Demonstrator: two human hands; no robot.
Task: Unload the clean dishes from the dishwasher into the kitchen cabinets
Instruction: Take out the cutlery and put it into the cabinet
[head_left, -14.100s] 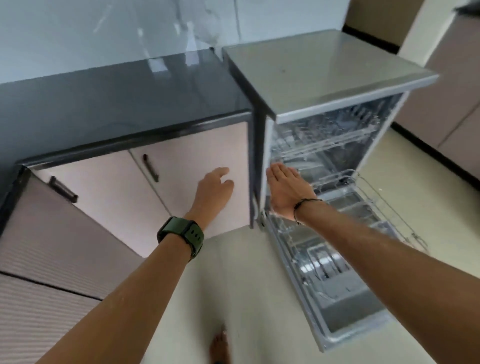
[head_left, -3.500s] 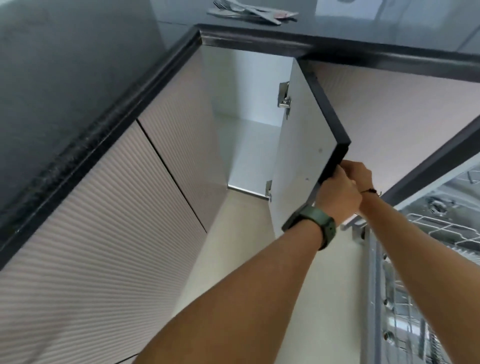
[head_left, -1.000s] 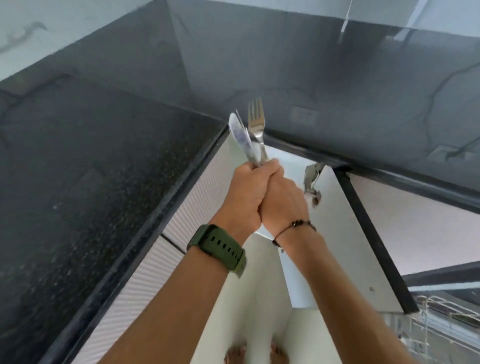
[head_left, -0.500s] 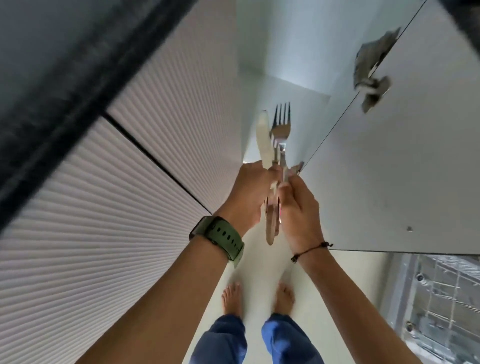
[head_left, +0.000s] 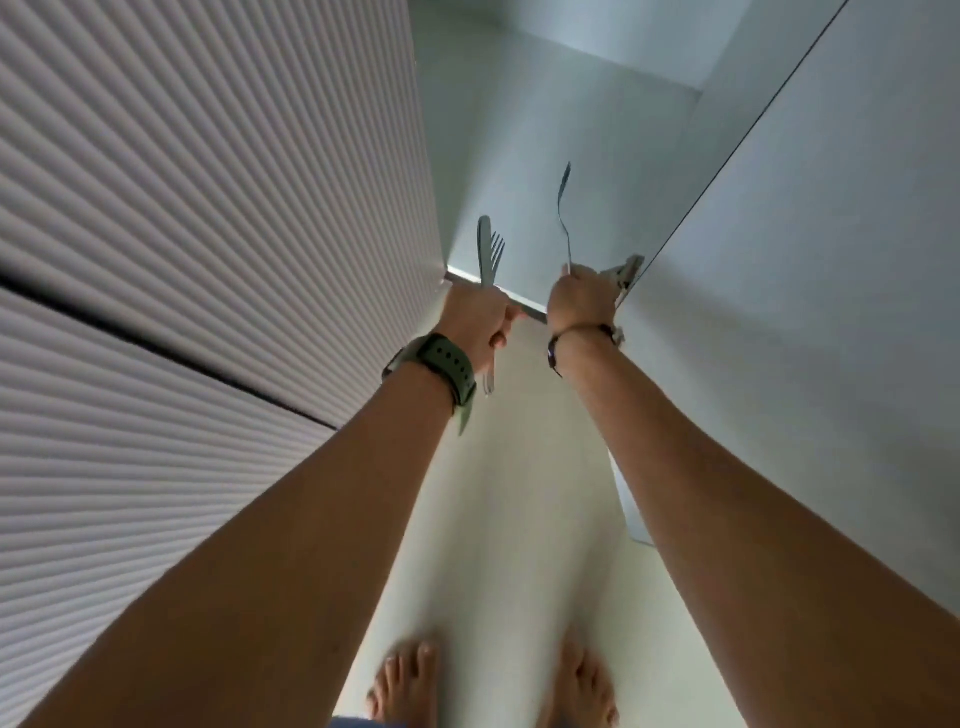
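**At the open cabinet: cutlery in hand, nothing stowed**

At twelve o'clock the open cabinet shows only bare floor. The left hand is clamped on a knife and fork; the right hand, at one o'clock, is clamped on another utensil. Placing them remains, I judge; the dishwasher is out of view.

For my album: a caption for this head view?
Left hand and right hand carry cutlery into the open cabinet.

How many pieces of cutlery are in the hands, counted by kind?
Knife: 1, in the left hand
Fork: 1, in the left hand
Thin utensil seen edge-on, kind unclear: 1, in the right hand
Total: 3
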